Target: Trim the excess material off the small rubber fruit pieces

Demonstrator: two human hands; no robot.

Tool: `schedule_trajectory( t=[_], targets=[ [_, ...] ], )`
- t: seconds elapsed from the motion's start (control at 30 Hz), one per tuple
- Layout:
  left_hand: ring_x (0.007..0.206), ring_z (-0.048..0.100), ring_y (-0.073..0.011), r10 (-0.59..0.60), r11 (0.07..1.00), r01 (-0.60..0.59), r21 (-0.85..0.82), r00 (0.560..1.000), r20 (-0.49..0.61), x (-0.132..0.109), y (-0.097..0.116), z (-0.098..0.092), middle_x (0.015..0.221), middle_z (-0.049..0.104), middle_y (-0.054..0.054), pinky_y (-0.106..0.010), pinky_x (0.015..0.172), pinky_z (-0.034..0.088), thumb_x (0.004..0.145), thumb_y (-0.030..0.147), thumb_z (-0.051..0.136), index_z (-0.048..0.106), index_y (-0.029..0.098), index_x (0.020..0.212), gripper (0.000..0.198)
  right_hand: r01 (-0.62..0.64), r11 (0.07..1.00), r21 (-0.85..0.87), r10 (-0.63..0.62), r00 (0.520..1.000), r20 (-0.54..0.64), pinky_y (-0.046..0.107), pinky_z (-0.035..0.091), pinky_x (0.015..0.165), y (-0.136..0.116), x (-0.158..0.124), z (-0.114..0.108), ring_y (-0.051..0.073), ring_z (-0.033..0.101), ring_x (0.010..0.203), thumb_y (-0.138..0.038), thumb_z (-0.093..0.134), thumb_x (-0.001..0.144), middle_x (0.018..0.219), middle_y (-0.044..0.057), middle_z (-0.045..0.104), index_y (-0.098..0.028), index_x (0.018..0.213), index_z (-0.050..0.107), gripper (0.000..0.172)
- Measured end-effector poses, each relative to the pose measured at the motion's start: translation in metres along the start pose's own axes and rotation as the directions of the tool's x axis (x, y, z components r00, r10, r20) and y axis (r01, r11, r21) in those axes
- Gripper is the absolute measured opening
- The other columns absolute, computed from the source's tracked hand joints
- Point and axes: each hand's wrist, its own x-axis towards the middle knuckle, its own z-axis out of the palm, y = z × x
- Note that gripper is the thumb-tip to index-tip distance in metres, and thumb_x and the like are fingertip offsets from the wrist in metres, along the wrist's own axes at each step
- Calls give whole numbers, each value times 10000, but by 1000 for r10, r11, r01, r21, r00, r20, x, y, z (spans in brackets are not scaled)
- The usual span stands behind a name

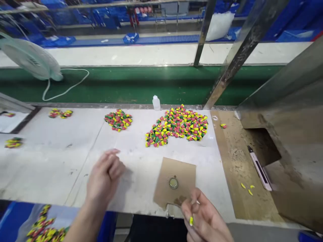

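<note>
- Yellow piece [191, 220]: a tiny bright chip, longer than it is wide, standing roughly upright between the fingertips of the right hand [205, 220]. Only part of it shows, and its exact shape is too small to tell.
- It is held over the near edge of the counter [63, 158], just in front of the cardboard sheet [185, 173].
- The right hand's fingers are pinched closed on the chip, and the rest of the hand is curled in.
- The left hand [106, 178] hovers over the counter's near half, left of the cardboard. It is blurred, with its fingers loosely bent and half open, and nothing shows in them.
- A small round metal-rimmed cap [173, 183] with a pale centre sits on the cardboard, near the right hand.
- A large heap of red, green and yellow pieces [176, 126] lies toward the counter's far edge, with a smaller heap [118, 120] to its left.
- Two little clusters lie farther left, one by the far edge [60, 113] and one near the left edge [13, 142].
- A small white bottle [156, 102] stands upright at the far edge, just beside the large heap.
- On the brown board [227, 161] at the right end lie loose yellow chips [247, 188] and a slim pink-and-white tool [259, 169].
- A pale green fan [30, 58] sits beyond the far left corner.
</note>
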Motion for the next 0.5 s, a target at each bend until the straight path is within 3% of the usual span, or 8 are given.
schedule_trajectory(
  t=[0.07, 0.1, 0.17, 0.2, 0.23, 0.27, 0.37, 0.5],
  targets=[
    [370, 323, -99, -9, 999, 13, -37, 994, 105, -50, 2, 10, 460, 333, 115, -229, 389, 350, 860, 481, 750, 745, 212, 849, 270, -85, 990, 110, 78, 995, 69, 162, 176, 423, -3, 2, 12, -23, 166, 427, -517, 918, 831, 857, -77, 584, -269, 977, 506, 503],
    [411, 451, -116, 86, 996, -83, -21, 959, 269, -75, 4, 17, 496, 480, 67, -238, 417, 420, 869, 448, 796, 792, 211, 877, 236, -110, 984, 141, 100, 992, 75, 165, 157, 428, -3, 1, 16, -23, 161, 433, -506, 932, 820, 848, -83, 577, -267, 978, 501, 518],
    [507, 612, -151, 307, 946, -308, -100, 754, 581, -113, 6, 31, 633, 685, -9, -257, 497, 529, 863, 415, 857, 855, 255, 1063, 256, -106, 980, 170, 101, 994, 39, 166, 164, 445, -2, -1, 22, -1, 225, 469, -507, 965, 775, 828, -82, 569, -264, 972, 501, 560],
    [528, 651, -155, 389, 915, -361, -182, 666, 637, -126, 6, 39, 699, 744, -35, -246, 500, 542, 886, 399, 849, 850, 282, 1154, 293, -88, 982, 168, 89, 996, 2, 166, 171, 453, -1, -3, 24, 14, 253, 494, -504, 976, 758, 817, -81, 562, -263, 958, 499, 571],
    [540, 677, -155, 436, 895, -375, -243, 615, 657, -134, 7, 45, 748, 780, -50, -236, 507, 554, 905, 384, 838, 838, 311, 1215, 319, -68, 985, 158, 75, 996, -39, 168, 174, 459, 0, -5, 25, 27, 259, 513, -491, 982, 753, 809, -81, 553, -263, 942, 496, 570],
    [541, 694, -152, 456, 888, -358, -289, 606, 652, -138, 6, 51, 774, 801, -58, -224, 504, 560, 919, 376, 827, 832, 333, 1240, 323, -48, 988, 147, 60, 995, -77, 171, 172, 462, 2, -7, 26, 35, 249, 525, -472, 985, 755, 800, -83, 542, -261, 922, 489, 564],
    [518, 706, -149, 390, 917, -229, -327, 682, 618, -140, 3, 59, 737, 804, -51, -216, 499, 572, 903, 371, 843, 870, 361, 1141, 239, -12, 990, 143, 32, 990, -139, 181, 199, 489, 6, -10, 27, 42, 224, 537, -448, 994, 749, 756, -89, 527, -250, 867, 474, 569],
    [431, 619, -138, 377, 905, -150, -398, 717, 587, -143, -5, 60, 598, 717, -25, -224, 423, 500, 913, 369, 833, 888, 364, 1085, 181, -55, 987, 150, 80, 982, -169, 229, 337, 617, 12, -9, 24, 68, 381, 586, -513, 1035, 639, 704, -63, 555, -230, 811, 538, 597]
  ],
)
